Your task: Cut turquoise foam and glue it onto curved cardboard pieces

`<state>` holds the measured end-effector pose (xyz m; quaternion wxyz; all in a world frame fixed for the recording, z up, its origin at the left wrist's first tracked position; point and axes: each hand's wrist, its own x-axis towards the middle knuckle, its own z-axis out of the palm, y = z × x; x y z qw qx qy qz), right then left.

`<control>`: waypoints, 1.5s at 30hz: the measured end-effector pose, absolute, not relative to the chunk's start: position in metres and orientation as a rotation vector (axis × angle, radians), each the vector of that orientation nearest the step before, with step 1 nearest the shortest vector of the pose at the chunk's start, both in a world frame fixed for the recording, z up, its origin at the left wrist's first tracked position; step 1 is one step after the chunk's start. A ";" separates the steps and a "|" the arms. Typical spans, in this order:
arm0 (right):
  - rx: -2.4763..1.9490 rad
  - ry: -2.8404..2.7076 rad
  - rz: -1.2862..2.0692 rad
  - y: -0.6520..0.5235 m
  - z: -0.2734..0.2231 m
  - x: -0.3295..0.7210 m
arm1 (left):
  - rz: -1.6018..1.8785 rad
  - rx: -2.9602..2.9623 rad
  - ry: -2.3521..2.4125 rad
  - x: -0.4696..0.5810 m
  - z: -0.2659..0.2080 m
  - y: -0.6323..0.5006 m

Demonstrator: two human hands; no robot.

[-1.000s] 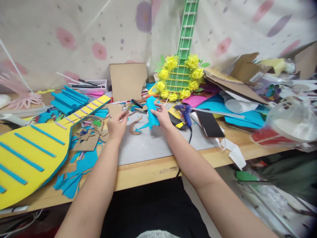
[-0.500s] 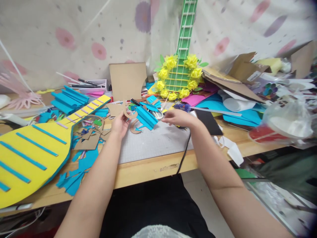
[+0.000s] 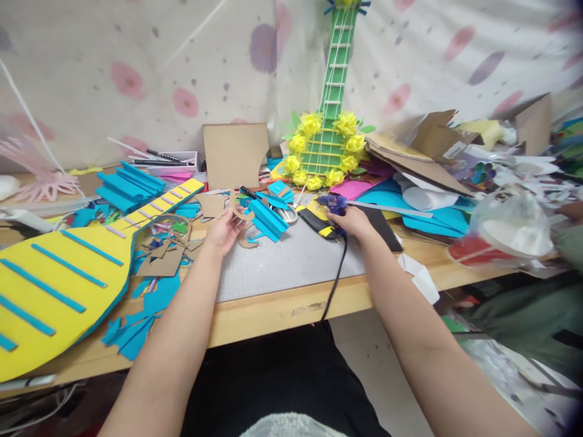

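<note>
My left hand (image 3: 224,232) pinches a curved brown cardboard piece (image 3: 235,209) over the grey cutting mat (image 3: 291,261). Another curved cardboard piece (image 3: 246,240) lies just below it on the mat. To its right are folded blue paper (image 3: 268,221) and scissors (image 3: 290,214), partly covered. My right hand (image 3: 356,222) is closed around a purple-blue glue gun (image 3: 333,205), with a long pale glue stick (image 3: 396,209) extending behind it. The gun's black cord (image 3: 337,282) hangs over the table edge. A black and yellow object (image 3: 317,223) lies beside the gun.
A yellow paper guitar (image 3: 54,285) with blue strips lies at left, near blue scraps (image 3: 136,328). A green guitar (image 3: 331,103) with yellow flowers leans at the back. Cardboard sheets (image 3: 419,161) and a bag-covered red tub (image 3: 483,246) crowd the right. A person's sleeve (image 3: 523,321) shows there.
My right hand has moved right from beside the scissors and now grips the glue gun. My left hand stays in about the same place with the curved cardboard. The view has shifted slightly.
</note>
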<state>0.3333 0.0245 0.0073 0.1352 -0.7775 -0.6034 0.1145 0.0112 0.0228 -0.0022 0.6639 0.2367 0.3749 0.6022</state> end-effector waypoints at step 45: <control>-1.422 -1.571 0.949 0.027 0.037 0.251 | 1.461 0.632 0.813 -0.017 -0.010 0.034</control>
